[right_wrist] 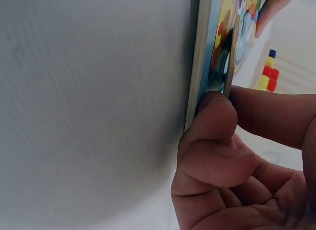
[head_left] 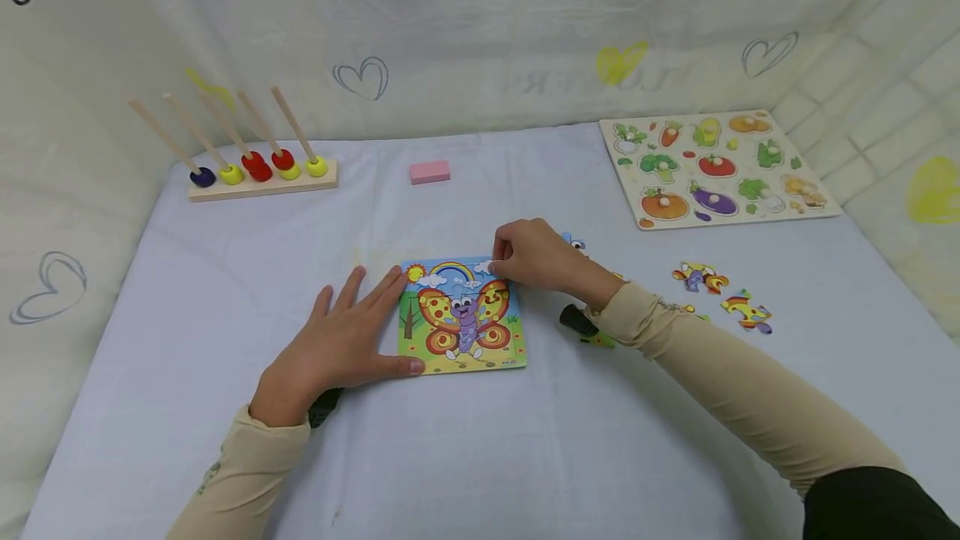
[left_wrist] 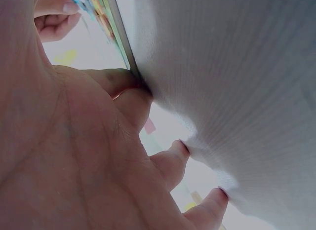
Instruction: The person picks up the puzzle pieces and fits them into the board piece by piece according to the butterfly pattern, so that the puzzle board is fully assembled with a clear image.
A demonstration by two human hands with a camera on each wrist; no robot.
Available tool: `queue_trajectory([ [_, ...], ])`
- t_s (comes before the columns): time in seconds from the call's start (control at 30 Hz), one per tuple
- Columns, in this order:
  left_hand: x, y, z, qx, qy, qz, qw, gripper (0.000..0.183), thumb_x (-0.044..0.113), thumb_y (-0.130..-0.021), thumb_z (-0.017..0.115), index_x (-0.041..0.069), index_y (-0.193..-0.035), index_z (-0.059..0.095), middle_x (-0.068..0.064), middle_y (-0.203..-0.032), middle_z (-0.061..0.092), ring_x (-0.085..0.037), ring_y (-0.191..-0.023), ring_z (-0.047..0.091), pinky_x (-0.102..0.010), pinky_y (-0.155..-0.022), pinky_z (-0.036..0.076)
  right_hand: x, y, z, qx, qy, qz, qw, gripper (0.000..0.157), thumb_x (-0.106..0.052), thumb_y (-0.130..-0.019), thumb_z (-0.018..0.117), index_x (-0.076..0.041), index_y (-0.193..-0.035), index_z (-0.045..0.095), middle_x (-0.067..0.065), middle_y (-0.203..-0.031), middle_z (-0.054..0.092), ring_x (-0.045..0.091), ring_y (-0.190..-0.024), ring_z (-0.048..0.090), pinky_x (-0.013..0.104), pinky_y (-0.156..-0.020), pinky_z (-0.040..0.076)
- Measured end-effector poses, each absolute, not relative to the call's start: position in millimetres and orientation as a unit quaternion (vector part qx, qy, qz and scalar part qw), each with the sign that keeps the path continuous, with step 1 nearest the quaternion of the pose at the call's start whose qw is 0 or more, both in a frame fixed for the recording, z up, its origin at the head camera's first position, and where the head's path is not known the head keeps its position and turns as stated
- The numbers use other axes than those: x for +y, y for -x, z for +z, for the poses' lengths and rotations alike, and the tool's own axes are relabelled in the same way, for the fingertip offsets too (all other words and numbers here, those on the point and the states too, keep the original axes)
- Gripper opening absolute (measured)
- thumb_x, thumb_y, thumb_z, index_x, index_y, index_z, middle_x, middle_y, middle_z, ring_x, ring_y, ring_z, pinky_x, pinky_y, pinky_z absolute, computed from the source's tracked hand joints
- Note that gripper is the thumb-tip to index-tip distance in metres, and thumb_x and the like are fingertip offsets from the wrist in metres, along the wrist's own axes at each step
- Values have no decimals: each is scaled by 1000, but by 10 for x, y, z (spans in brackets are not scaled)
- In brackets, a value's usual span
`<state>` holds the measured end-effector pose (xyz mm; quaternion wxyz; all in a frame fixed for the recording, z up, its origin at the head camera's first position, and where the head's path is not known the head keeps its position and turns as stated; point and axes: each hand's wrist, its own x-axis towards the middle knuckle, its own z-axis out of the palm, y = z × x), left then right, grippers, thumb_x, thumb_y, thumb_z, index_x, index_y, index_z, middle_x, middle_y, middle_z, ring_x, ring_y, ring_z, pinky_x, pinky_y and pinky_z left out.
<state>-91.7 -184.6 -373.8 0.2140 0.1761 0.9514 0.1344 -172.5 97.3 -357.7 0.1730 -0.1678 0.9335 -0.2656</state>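
A butterfly jigsaw puzzle (head_left: 465, 315) lies flat on the table, showing a rainbow and sun along its top. My left hand (head_left: 330, 352) is spread at its left side, index fingertip at the upper left edge and thumb on the lower left corner. In the left wrist view, the other fingertips touch the cloth. At the upper right corner, my right hand (head_left: 536, 252) pinches a puzzle piece (right_wrist: 233, 55) between thumb and curled fingers. The right wrist view shows this piece tilted up from the board, its inner end low against the picture.
Loose puzzle pieces (head_left: 701, 277) lie to the right, some partly hidden beneath the right forearm. A pink block (head_left: 430, 172) sits behind the puzzle. At the back left stands a bead-and-peg stacker (head_left: 262, 183); a vegetable peg board (head_left: 720, 173) lies at the back right.
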Motion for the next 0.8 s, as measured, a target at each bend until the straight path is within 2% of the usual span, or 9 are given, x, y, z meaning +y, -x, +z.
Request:
queue_trajectory([
  [0.27, -1844, 922, -3732, 951, -173, 136, 218, 123, 70, -82, 82, 18, -174, 18, -7, -179, 15, -49, -161, 0, -77, -121, 3, 965, 1708, -3568, 933, 167, -267, 173, 17, -16, -100, 78, -2, -99, 69, 7, -83, 68, 23, -78, 59, 34, -70, 49],
  [0.6, -1848, 925, -3738, 950, -167, 139, 225, 124, 71, -81, 81, 19, -174, 18, -7, -179, 14, -49, -161, -1, -77, -121, 2, 955, 1700, -3623, 925, 184, -289, 165, 13, -12, -99, 78, -5, -93, 69, 5, -79, 67, 22, -78, 58, 33, -70, 47],
  [0.8, -1848, 927, -3737, 950, -173, 137, 222, 123, 71, -82, 81, 18, -174, 19, -7, -179, 15, -49, -161, -1, -77, -121, 3, 1008, 1679, -3572, 917, 169, -320, 168, 13, -16, -103, 72, -4, -98, 71, 5, -84, 71, 21, -75, 63, 33, -69, 50],
])
